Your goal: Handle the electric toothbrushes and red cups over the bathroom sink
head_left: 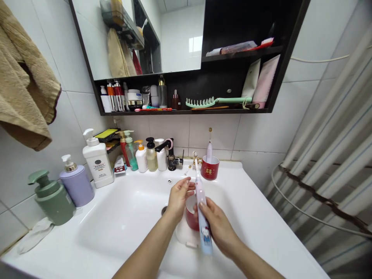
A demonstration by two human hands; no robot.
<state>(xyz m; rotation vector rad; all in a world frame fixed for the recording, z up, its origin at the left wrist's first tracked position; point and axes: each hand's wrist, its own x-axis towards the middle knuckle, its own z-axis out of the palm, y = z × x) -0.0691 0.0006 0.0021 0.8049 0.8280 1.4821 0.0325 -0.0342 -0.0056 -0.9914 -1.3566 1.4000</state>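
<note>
Head view: held toothbrush (201, 193) over basin (116, 209) and cup (191, 219) in right hand (217, 221) with a narrow grip round its lower half, likely to leave the bristles clear, with left hand (178, 193) loosely spread just beside, touching or not impossible to tell.

Left of the left hand (180, 197), the glossy white basin (122, 217) leaves room; a round red cup (191, 220) obstructs between that and the right hand (216, 221), a black metal faucet (172, 161) beyond.
</note>
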